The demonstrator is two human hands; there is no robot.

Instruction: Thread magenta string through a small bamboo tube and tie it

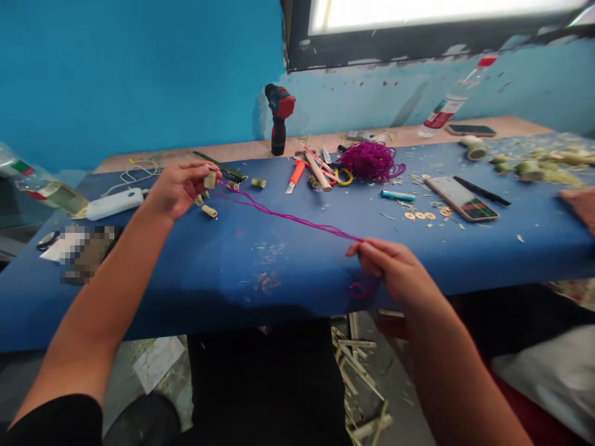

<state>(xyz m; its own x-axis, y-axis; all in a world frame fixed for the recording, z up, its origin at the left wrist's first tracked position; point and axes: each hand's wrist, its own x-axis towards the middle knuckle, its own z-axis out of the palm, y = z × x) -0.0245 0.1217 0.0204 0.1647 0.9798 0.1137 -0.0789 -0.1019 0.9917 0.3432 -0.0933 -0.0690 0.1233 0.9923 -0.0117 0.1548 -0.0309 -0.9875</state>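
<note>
My left hand (179,189) pinches a short bamboo piece (211,179) above the left part of the blue table. Strands of purple string (288,216) stretch from beside that piece down to the right. Their other end is closed between the fingers of my right hand (379,260), near the table's front edge. A loose loop of string hangs below the right fingers. Small bamboo pieces (209,211) lie on the table under and beside my left hand.
A drill (279,118) stands by the wall. Behind the string lie an orange cutter (295,176), a purple string bundle (372,161) and a teal pen (397,196). Phones, bamboo rings and a bottle (458,99) are at right; another bottle (41,186) leans at left.
</note>
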